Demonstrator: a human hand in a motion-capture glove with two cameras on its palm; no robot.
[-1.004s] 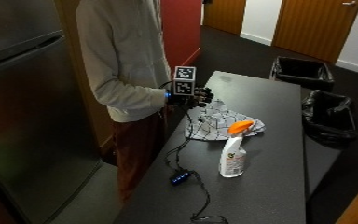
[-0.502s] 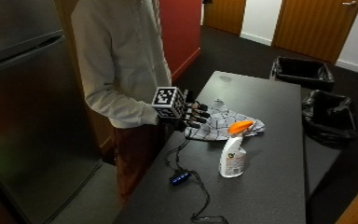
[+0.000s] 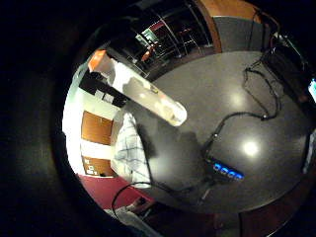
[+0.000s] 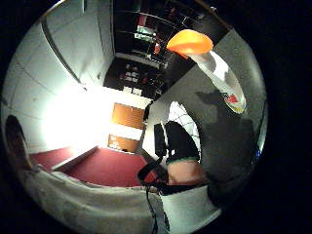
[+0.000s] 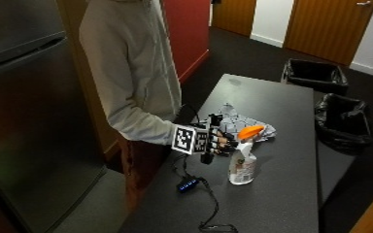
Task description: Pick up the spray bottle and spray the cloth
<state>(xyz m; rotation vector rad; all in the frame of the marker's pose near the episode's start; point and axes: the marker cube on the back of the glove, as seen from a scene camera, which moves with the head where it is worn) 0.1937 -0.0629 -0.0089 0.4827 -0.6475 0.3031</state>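
A white spray bottle (image 5: 243, 166) with an orange trigger head stands upright on the grey table (image 5: 283, 194), just in front of a white checked cloth (image 5: 230, 117) that lies crumpled. My gloved right hand (image 5: 217, 141) hovers just left of the bottle's neck, fingers loosely curled and holding nothing. Both palm views show the whole bottle (image 3: 143, 94) (image 4: 219, 73) a short way from the palm, with the cloth (image 3: 131, 148) (image 4: 183, 114) lying beyond it.
A small hub with blue lights (image 5: 188, 184) and its black cable (image 5: 209, 208) lie on the table near its left edge, below the hand. Two black-lined bins (image 5: 314, 75) (image 5: 342, 119) stand past the table's right side. A tall metal cabinet (image 5: 25, 121) fills the left.
The gloved hand has come down from above the cloth's left edge toward the table's near side. It now sits beside the bottle's neck. Bottle and cloth have not moved.
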